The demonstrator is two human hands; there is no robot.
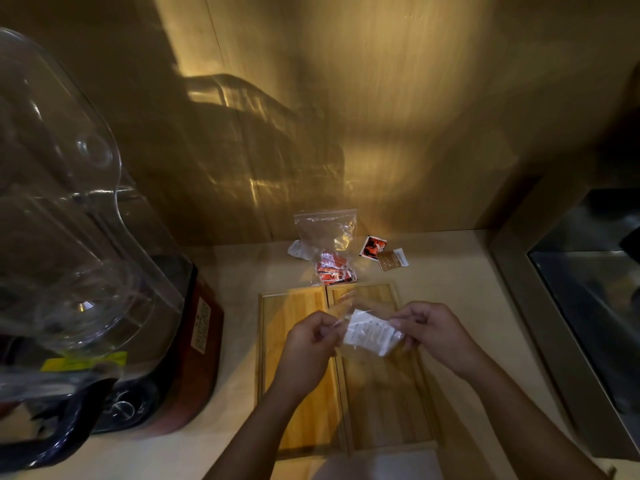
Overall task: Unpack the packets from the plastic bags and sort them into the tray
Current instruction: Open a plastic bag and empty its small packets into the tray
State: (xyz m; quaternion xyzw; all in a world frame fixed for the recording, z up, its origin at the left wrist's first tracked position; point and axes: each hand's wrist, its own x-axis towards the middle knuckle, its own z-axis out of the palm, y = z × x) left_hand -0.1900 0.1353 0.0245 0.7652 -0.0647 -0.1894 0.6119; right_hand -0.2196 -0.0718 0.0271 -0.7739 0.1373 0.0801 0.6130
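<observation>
A wooden tray (298, 403) with two long compartments lies on the counter in front of me. Above it, my left hand (311, 344) and my right hand (436, 329) both pinch a clear plastic bag (349, 303) holding white packets (370, 334). Behind the tray lies a second clear bag (334, 268) with red and black packets inside. A third zip bag (325, 228) leans against the wall. One red and black packet (373, 247) and a brown packet (393, 259) lie loose at the back right. A white packet (298, 249) lies by the bags.
A large blender with a clear jug (62, 209) and dark red base (194, 344) stands at the left, close to the tray. A metal sink (588, 289) sits at the right. A wooden wall (381, 116) backs the counter.
</observation>
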